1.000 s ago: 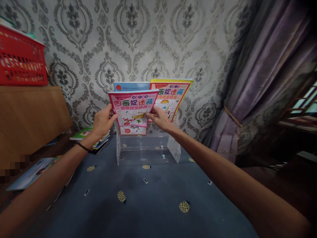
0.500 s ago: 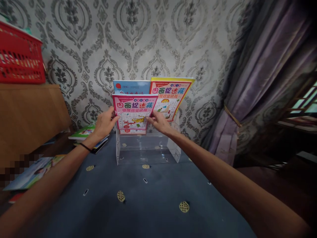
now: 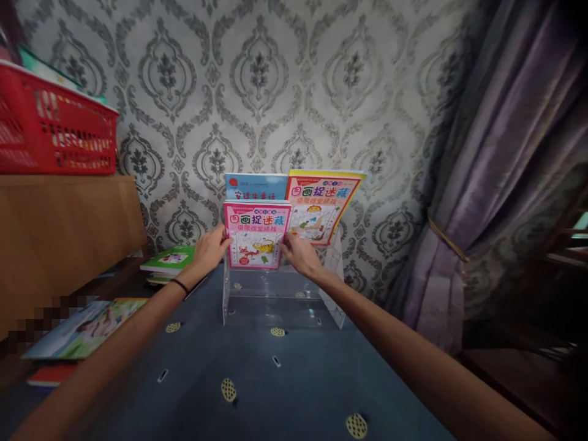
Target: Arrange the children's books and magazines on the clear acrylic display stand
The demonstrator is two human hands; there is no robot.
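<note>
A pink-covered picture book (image 3: pixel 255 236) stands nearly upright on the left side of a clear acrylic book rack (image 3: pixel 271 309). My left hand (image 3: pixel 211 248) grips its left edge, and my right hand (image 3: pixel 301 254) pinches its right edge, fingers partly hidden. Behind it a blue book (image 3: pixel 255 185) shows only its top part. To the right, a red and yellow picture book (image 3: pixel 321 205) leans tilted in the rack's upper level, its lower left corner near my right hand. The rack's lower tier is visible below the pink book.
A dark blue cloth (image 3: pixel 271 398) with pineapple prints lies under the rack. At the left are a stack topped by a green book (image 3: pixel 172 259), more books (image 3: pixel 87 331), a wooden cabinet (image 3: pixel 68 239) and a red basket (image 3: pixel 87 135). A purple curtain (image 3: pixel 487 184) hangs at the right.
The pink book has straightened and settled lower against the rack, both hands still on its edges. The camera view has shifted up and to the left, so the scene sits lower and further right.
</note>
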